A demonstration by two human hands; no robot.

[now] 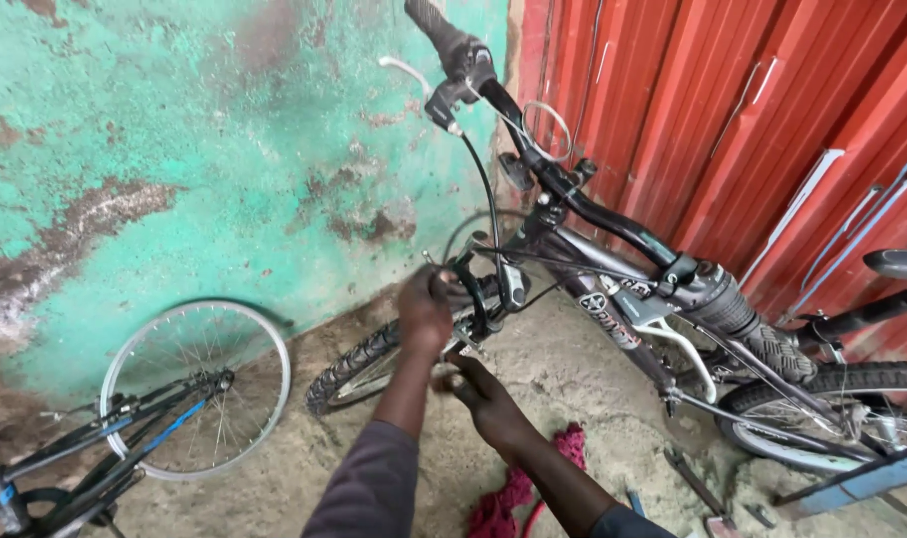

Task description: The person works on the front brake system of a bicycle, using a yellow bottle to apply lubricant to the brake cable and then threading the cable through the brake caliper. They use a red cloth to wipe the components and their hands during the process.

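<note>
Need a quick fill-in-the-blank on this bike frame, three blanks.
1. Both hands work at the front brake of a black ____.
2. The left hand sits ____ than the right hand in the picture.
3. The wall behind the bare wheel rim is painted ____.

Missing words: bicycle; higher; green

Both hands work at the bicycle's front brake: left hand gripping, right hand just below.
</note>
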